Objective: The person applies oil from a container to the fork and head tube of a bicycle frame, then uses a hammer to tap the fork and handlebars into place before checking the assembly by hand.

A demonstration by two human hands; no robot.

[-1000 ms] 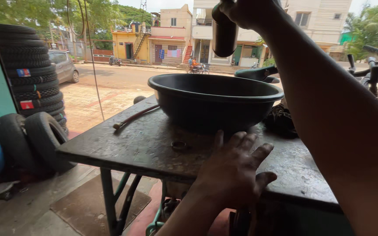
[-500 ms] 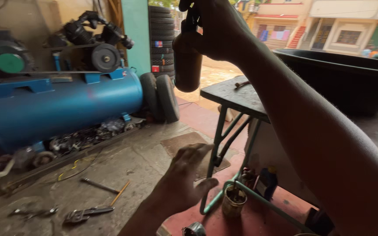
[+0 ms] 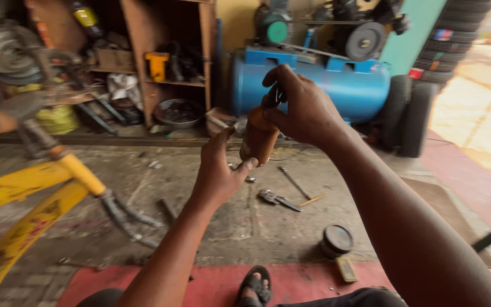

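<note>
A brown cylindrical can (image 3: 258, 139) with a dark top is held upright in front of me. My right hand (image 3: 302, 108) grips its top from above and behind. My left hand (image 3: 218, 173) comes up from below, with thumb and fingers touching the can's lower side. Both arms stretch out over a dirty concrete floor.
A yellow bicycle frame (image 3: 26, 193) stands at the left. A blue air compressor tank (image 3: 319, 85) and stacked tyres (image 3: 450, 34) are behind. Pliers (image 3: 277, 199), a screwdriver (image 3: 299, 187) and a round black tin (image 3: 336, 240) lie on the floor. A wooden shelf (image 3: 160, 57) holds parts. My sandalled foot (image 3: 254, 284) rests on a red mat.
The view has swung left, from the table and black basin to the workshop floor. My right hand lowered the can, and my left hand came up to touch it.
</note>
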